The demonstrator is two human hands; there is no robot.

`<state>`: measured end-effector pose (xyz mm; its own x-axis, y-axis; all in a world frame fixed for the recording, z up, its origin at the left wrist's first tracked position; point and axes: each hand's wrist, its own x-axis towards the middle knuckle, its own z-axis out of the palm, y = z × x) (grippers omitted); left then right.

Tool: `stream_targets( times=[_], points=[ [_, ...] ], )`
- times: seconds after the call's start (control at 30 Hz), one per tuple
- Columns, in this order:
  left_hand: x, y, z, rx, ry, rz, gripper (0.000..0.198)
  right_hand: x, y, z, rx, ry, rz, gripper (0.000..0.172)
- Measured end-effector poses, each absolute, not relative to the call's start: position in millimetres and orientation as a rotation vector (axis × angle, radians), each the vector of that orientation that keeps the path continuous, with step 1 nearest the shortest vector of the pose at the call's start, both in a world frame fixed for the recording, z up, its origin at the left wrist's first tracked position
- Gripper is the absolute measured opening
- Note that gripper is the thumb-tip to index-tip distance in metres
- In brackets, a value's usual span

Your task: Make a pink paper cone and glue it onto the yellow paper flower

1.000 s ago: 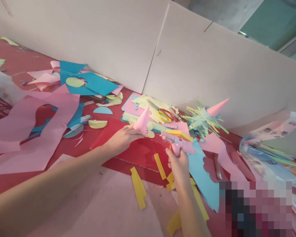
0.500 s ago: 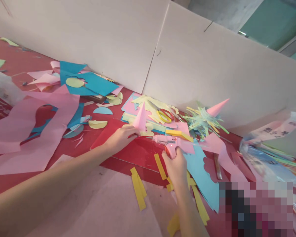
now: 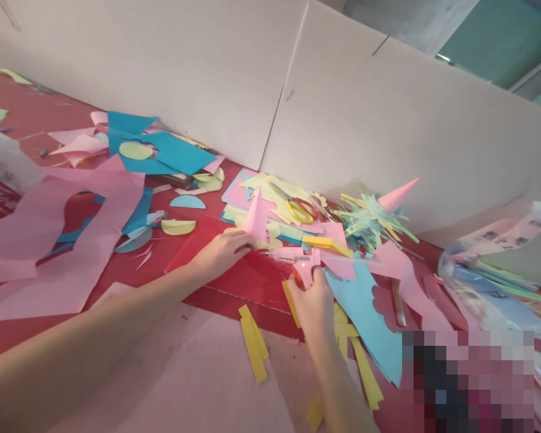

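Note:
My left hand (image 3: 228, 249) is closed on a pink paper cone (image 3: 255, 219) that stands point up, with pale yellow paper petals (image 3: 274, 231) around its base. In my right hand (image 3: 312, 297) is a pink glue gun (image 3: 300, 260), the fingers wrapped round its handle. Its nozzle points left, close to the lower edge of the cone; whether it touches cannot be seen. A clear glue stick (image 3: 365, 260) juts out behind the gun. Under both hands lies a red sheet (image 3: 247, 279).
Yellow-handled scissors (image 3: 300, 209) rest on stacked paper behind. A second pink cone (image 3: 397, 195) lies on shredded strips (image 3: 372, 222). Large pink cutouts (image 3: 90, 264) spread at left, blue sheets (image 3: 365, 313) and yellow strips (image 3: 253, 346) in front. A white panel (image 3: 365, 108) stands behind.
My right hand has moved the glue gun a little to the left, its nozzle now nearer the cone's base. The left hand and the cone have hardly moved.

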<state>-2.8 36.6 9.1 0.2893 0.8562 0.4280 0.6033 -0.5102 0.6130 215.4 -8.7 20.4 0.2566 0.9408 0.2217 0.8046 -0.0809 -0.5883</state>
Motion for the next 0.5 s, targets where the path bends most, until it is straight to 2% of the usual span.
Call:
stream_targets(
  times=[0.5],
  points=[
    [-2.2,34.6,10.3,2.171,1.304,1.091,0.019,214.3,-6.5,9.9,-1.832,-1.6,0.153,0.028]
  ],
)
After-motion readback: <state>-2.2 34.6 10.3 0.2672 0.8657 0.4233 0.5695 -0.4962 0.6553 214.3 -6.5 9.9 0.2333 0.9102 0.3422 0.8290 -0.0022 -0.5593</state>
